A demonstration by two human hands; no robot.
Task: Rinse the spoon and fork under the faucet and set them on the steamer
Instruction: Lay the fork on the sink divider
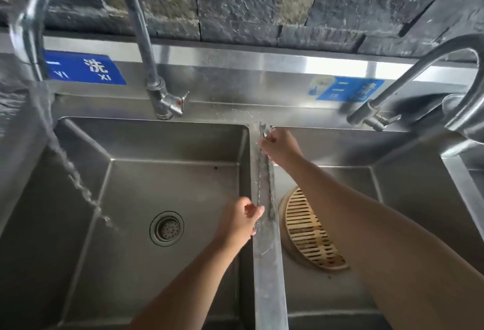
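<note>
Head view showed both hands, left hand and right hand, pinching cutlery on the sink divider (water running left of it); lifting both together would serve best.

Slatted tan steamer, silver sink, seemingly blue labels.

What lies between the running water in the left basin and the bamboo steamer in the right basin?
In the head view, the steel divider lies between the water stream and the steamer, with both hands on long utensils lying along it.

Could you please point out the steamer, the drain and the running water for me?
steamer (309, 230), head view, slatted top.
drain (166, 228), head view, strainer centre.
water (78, 183), head view, mid-stream.
</note>
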